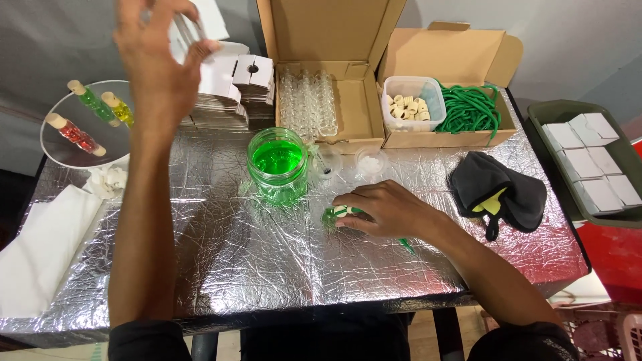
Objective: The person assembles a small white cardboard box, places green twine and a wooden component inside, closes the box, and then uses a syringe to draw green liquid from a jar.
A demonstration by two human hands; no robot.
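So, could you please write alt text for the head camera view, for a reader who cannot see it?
A person's right hand rests on a small green-filled vial on a foil-covered table, while the left hand lifts a white card piece above a stack of folded cards. A jar of green liquid stands between them.

The left hand [157,63] is raised high over the far left part of the table, its back to the camera, fingers loosely bent with thumb and forefinger pinched together. Its forearm runs straight up from the near edge. The right hand [384,210] lies palm down near the table's middle, fingers curled, its forearm angling in from the near right corner.
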